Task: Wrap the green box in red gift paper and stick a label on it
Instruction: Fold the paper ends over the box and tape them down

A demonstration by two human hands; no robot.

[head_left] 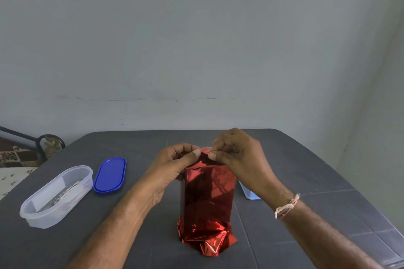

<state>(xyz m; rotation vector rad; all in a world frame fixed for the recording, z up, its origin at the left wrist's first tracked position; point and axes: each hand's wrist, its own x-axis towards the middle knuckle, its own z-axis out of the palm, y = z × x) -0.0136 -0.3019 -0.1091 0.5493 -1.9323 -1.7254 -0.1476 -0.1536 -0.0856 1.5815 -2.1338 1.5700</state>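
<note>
A box stands on end in the middle of the dark table (306, 170), fully covered in shiny red gift paper (207, 199). No green shows. Loose paper crumples out at the box's near end by the table. My left hand (172, 168) grips the far top end of the wrapped box, thumb pressing the paper fold. My right hand (238, 157) pinches the paper at the same top edge, thumb and forefinger together. I see no label.
A clear oval plastic container (56, 196) with something inside sits at the left, its blue lid (110, 174) beside it. A pale blue flat object (249, 193) pokes out behind my right wrist. A wall runs close behind the table.
</note>
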